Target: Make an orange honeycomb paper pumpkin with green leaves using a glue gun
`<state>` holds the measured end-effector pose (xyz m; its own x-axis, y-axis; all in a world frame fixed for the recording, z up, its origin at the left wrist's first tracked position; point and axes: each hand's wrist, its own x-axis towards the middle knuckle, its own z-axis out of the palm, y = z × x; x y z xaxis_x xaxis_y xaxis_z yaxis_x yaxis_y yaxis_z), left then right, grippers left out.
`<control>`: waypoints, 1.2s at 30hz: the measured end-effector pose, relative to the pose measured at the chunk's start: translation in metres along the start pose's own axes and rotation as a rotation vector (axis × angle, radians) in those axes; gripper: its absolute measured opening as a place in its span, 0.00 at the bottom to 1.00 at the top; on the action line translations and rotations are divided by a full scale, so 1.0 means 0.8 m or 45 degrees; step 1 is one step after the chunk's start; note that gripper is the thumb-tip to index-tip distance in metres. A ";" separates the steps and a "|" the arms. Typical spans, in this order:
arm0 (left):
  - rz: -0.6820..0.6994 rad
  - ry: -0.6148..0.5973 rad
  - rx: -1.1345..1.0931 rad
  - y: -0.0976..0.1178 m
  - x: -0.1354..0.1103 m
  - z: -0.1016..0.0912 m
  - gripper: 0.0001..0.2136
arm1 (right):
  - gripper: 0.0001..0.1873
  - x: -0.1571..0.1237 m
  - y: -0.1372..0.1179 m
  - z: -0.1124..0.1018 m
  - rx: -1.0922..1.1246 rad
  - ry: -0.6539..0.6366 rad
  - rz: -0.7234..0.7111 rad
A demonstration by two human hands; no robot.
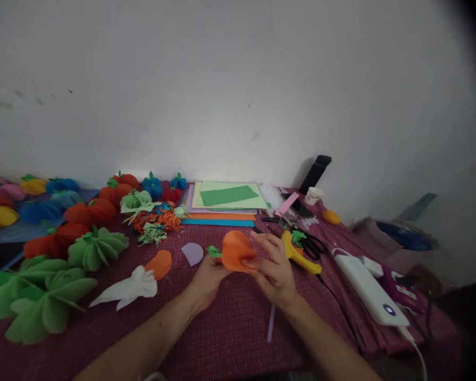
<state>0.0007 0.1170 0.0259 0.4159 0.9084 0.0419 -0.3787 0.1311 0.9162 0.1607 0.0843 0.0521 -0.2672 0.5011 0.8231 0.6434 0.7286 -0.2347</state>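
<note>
Both of my hands hold an orange folded-paper pumpkin [237,250] with a small green leaf at its left end, just above the red checked tablecloth [230,333]. My left hand [207,278] grips it from below and behind, fingers closed. My right hand [273,267] pinches its right side with thumb and fingers. A yellow glue gun [299,255] lies just right of my right hand. Flat cut pieces lie to the left: a lilac half-round [192,253], an orange half-round [159,263] and a white piece [129,288].
Finished paper pumpkins, green [43,299], orange [89,211], blue [153,185] and yellow, crowd the left side. Stacked coloured sheets [226,203] lie at the back by the wall. Black scissors [313,244], a white power bank [371,288], a paper cup [313,196] and paper scraps [156,219] lie about.
</note>
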 end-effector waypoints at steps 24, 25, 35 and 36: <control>0.415 0.159 0.789 0.002 0.002 -0.015 0.08 | 0.41 -0.002 0.015 0.011 0.375 -0.104 0.595; 0.427 0.162 0.786 0.003 0.001 -0.015 0.08 | 0.40 -0.003 0.017 0.012 0.401 -0.106 0.598; 0.249 0.255 0.773 0.004 -0.003 -0.013 0.08 | 0.04 -0.001 0.014 0.013 0.307 -0.100 0.422; 0.223 0.262 0.758 0.004 -0.003 -0.012 0.10 | 0.05 -0.002 0.013 0.015 0.272 -0.089 0.421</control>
<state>-0.0097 0.1191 0.0250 0.2005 0.9616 0.1873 0.1212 -0.2141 0.9693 0.1591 0.0965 0.0422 -0.1235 0.7502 0.6496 0.5415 0.5995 -0.5894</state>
